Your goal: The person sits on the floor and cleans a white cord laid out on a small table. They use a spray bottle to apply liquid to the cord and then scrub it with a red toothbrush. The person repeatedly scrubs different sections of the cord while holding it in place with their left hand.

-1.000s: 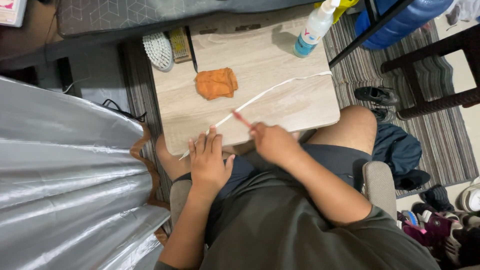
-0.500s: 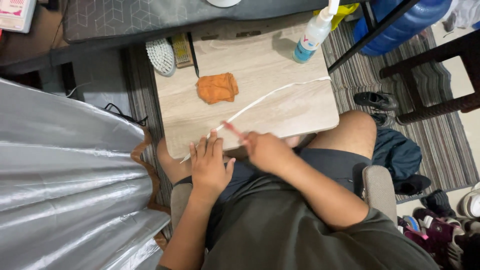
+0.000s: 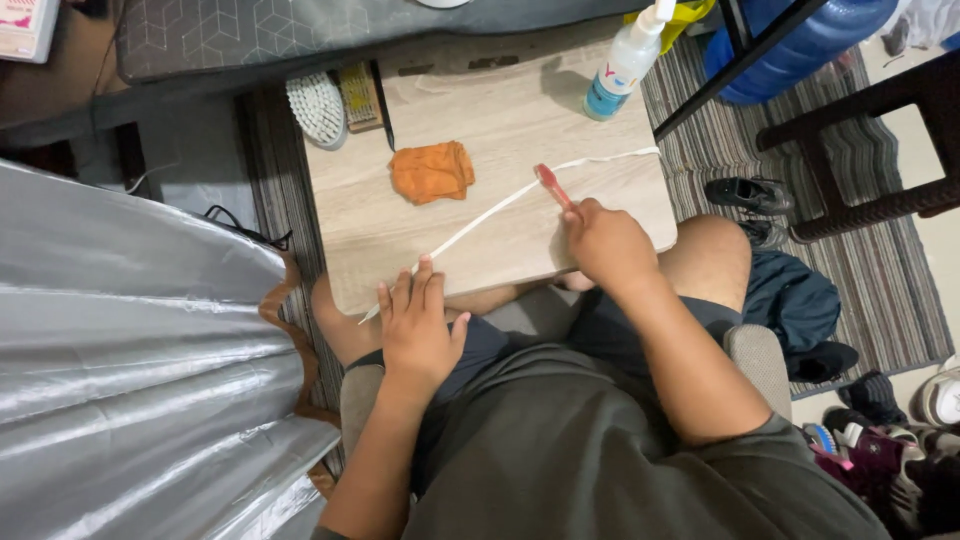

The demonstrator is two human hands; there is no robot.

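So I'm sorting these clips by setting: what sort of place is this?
Most likely a home living space, not a workshop. The person sits at a small wooden table on a striped rug, with shoes on the floor, a large blue water jug nearby and a spray bottle on the table.

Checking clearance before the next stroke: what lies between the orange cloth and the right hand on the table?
In the head view, only the white lace crosses bare tabletop between orange cloth and right hand.
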